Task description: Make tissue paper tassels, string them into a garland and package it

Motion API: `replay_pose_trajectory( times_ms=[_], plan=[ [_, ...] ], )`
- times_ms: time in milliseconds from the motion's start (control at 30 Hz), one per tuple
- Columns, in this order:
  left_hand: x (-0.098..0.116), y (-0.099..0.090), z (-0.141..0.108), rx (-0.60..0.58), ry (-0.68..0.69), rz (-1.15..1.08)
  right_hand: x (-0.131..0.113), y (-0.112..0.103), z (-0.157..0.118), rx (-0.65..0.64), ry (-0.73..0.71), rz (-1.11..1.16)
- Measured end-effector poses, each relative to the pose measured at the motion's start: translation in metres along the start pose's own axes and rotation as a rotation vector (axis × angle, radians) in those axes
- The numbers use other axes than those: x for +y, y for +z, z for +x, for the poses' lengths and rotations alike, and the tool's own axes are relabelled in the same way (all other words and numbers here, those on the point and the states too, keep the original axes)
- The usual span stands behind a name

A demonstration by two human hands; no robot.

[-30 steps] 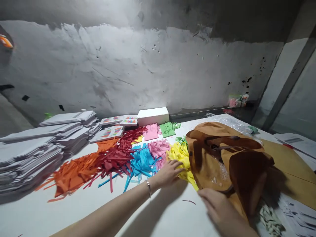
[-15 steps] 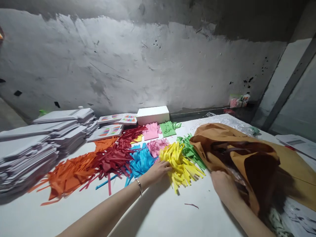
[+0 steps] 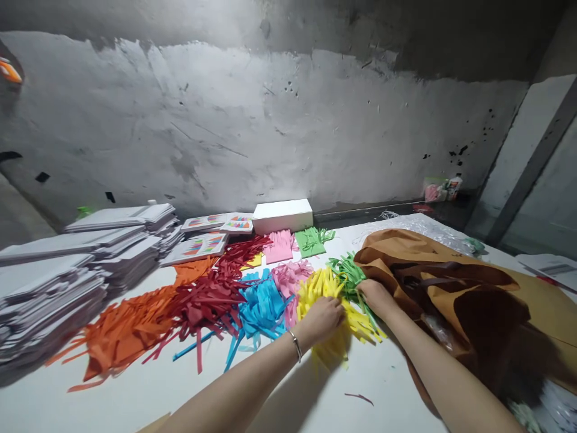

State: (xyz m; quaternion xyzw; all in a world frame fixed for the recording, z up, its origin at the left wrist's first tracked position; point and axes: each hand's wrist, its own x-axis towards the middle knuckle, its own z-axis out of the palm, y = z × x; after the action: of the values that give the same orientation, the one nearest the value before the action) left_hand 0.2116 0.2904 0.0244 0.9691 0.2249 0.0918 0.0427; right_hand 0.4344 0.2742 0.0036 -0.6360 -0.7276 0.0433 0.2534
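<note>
My left hand (image 3: 322, 319), with a bracelet at the wrist, lies on the yellow fringed strips (image 3: 333, 352), its fingers curled into them. At the edge of the green strips (image 3: 347, 270), my right hand (image 3: 375, 296) has its fingers bent down onto them, close beside the brown bag (image 3: 396, 246). Blue strips (image 3: 261, 307) and pink strips (image 3: 288, 279) lie left of the yellow pile. Farther left are dark red strips (image 3: 207, 300) and orange strips (image 3: 130, 325).
Stacks of white paper (image 3: 121, 255) fill the left side. A white box (image 3: 283, 216) stands near the wall, beside printed cards (image 3: 202, 245). Clear plastic (image 3: 419, 225) lies behind the bag, and a white bottle (image 3: 454, 186) stands at the back right.
My left hand has moved right, onto the middle of the yellow strips. My right hand has gone from the bag's edge up and left to the green strips.
</note>
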Motion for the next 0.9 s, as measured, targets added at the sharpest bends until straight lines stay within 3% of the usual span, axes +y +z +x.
replay_pose_trajectory(
  times_ms=[133, 233, 433, 700, 900],
  plan=[
    [-0.019, 0.006, 0.009, 0.059, -0.155, -0.075, 0.018, -0.013, -0.024, 0.054, 0.011, 0.034],
    [-0.012, 0.006, 0.017, 0.116, -0.195, -0.162, 0.018, -0.015, -0.032, 0.104, 0.027, 0.058],
    [0.015, 0.010, 0.039, 0.216, -0.205, -0.319, 0.006, -0.013, -0.031, 0.178, 0.001, 0.100],
    [0.000, 0.015, 0.046, 0.203, -0.203, -0.419, 0.002, -0.020, -0.040, 0.164, -0.082, 0.197],
    [0.004, 0.011, 0.046, 0.187, -0.152, -0.492, 0.003, -0.014, -0.040, 0.243, -0.065, 0.233]
  ],
)
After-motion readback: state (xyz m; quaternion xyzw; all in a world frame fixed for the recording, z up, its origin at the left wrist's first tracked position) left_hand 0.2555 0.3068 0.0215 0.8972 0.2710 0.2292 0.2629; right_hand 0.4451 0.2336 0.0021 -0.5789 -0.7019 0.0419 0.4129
